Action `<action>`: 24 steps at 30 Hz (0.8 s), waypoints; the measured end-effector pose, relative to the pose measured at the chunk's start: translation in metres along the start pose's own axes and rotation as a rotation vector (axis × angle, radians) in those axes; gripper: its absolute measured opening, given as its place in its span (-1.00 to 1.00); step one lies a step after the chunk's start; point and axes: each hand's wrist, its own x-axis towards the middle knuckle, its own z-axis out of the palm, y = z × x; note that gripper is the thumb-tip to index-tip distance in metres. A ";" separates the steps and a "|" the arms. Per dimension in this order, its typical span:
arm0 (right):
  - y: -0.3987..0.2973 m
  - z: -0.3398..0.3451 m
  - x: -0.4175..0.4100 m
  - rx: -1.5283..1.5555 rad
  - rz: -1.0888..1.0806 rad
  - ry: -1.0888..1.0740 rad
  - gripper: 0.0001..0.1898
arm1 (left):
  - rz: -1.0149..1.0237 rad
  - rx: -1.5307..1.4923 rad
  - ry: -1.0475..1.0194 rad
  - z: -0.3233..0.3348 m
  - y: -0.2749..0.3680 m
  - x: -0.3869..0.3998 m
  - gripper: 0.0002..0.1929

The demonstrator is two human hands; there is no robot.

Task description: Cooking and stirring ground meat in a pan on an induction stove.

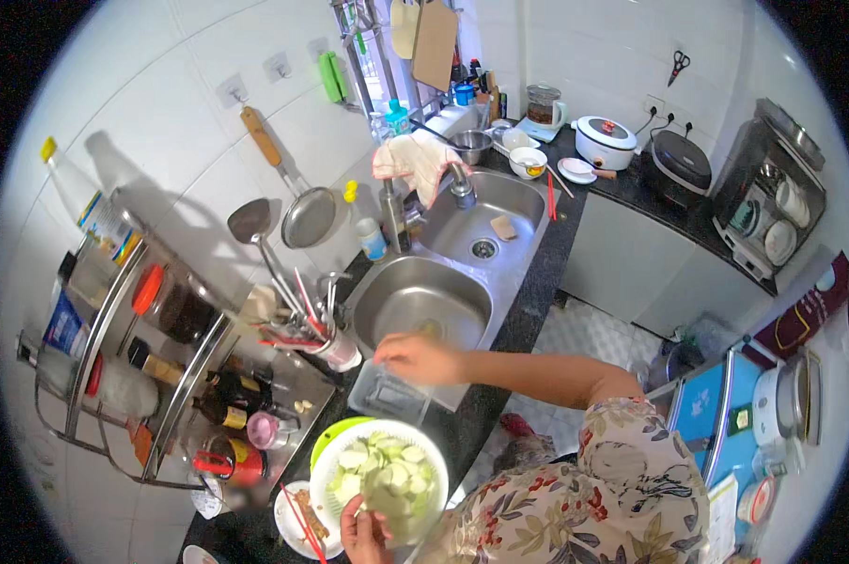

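My left hand (364,532) is at the bottom, its fingers on a blurred grey-green thing (389,497) that I cannot identify. That thing is over a white colander (435,469) of pale green vegetable slices (354,458). Part of a bright green basin or plate (336,433) shows beside the colander. My right hand (417,358) is reached out, motion-blurred, above a clear plastic container (389,398) at the near end of the steel sink (403,296). Whether its fingers hold anything cannot be made out.
A plate of food (294,529) with red chopsticks (304,525) lies beside the colander. Left of the sink are a utensil holder (340,352) and a steel rack (184,395) with jars and bottles. A faucet (461,185) stands over the far basin; a white electric pot (605,143) is farther off.
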 end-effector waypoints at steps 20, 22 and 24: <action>0.162 -0.235 -0.006 -0.166 0.040 -0.453 -0.83 | -0.021 0.009 0.010 0.266 0.021 0.088 -0.75; 0.175 -0.275 -0.002 -0.267 0.149 -0.443 -0.84 | -0.003 -0.015 -0.027 0.278 0.018 0.095 -0.79; 0.196 -0.322 0.014 -0.337 0.147 -0.350 -0.84 | -0.010 -0.044 -0.024 0.294 0.018 0.101 -0.89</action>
